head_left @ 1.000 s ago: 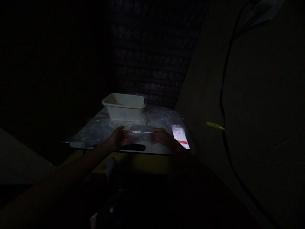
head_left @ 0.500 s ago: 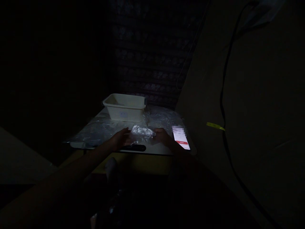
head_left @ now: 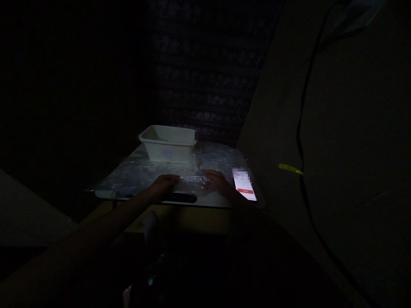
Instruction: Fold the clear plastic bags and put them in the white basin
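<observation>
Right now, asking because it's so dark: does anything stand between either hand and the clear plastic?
Nothing visible does: the left hand and right hand hold the clear plastic at opposite ends. The pale tub stands beyond it, and the lit phone lies right of the right hand.

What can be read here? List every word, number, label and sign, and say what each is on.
Nothing is legible.
Phone screen: lettering, blurred and partly pixelated.
Pale tub: bluish mark on its front, too blurred.
Yellow tag on the cable: any print is too small and dim.
</observation>
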A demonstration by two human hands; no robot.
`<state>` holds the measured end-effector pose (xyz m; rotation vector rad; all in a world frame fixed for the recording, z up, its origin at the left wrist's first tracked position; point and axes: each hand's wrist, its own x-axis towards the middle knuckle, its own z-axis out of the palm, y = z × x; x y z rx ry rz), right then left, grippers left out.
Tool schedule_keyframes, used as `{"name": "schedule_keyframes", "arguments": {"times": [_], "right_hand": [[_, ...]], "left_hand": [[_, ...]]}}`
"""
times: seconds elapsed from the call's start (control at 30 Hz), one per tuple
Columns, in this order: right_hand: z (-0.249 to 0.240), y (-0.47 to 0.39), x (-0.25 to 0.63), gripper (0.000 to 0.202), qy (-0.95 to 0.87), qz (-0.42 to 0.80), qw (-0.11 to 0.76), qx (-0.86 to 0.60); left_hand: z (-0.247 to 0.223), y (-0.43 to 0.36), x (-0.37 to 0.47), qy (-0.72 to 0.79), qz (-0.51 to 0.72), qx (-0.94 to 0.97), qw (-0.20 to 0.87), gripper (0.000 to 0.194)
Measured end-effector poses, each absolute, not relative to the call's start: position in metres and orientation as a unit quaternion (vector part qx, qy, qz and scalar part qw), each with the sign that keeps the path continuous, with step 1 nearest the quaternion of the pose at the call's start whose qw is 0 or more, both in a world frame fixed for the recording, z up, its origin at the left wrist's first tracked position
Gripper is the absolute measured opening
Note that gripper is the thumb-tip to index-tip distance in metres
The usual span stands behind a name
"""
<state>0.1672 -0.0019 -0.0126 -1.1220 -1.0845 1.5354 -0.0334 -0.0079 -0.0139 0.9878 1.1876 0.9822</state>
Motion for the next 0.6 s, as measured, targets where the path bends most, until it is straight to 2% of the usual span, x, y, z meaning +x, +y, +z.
{"name": "schedule_keyframes", "arguments": {"times": [0.1, 0.2, 0.4, 0.5, 0.6], "right_hand": [[-0.017, 0.000, 0.166, 0.034, -0.450, 0.603, 0.464, -0.468], [-0.021, 0.005, 0.165, 0.040, -0.487, 0.552, 0.478, -0.479], [-0.025, 0.017, 0.160, 0.036, -0.591, 0.381, 0.484, -0.521], [-0.022, 0.018, 0.158, 0.040, -0.661, 0.253, 0.447, -0.547], [-0.017, 0.013, 0.155, 0.041, -0.728, 0.138, 0.380, -0.554]], "left_hand": [[-0.014, -0.010, -0.031, 0.521, 0.429, 0.452, 0.582, 0.023], [-0.010, -0.012, -0.031, 0.534, 0.413, 0.502, 0.541, 0.023], [-0.007, -0.006, -0.041, 0.581, 0.393, 0.621, 0.349, 0.022], [-0.014, -0.003, -0.043, 0.529, 0.343, 0.737, 0.243, 0.033], [-0.026, -0.003, -0.039, 0.482, 0.236, 0.829, 0.158, 0.046]]}}
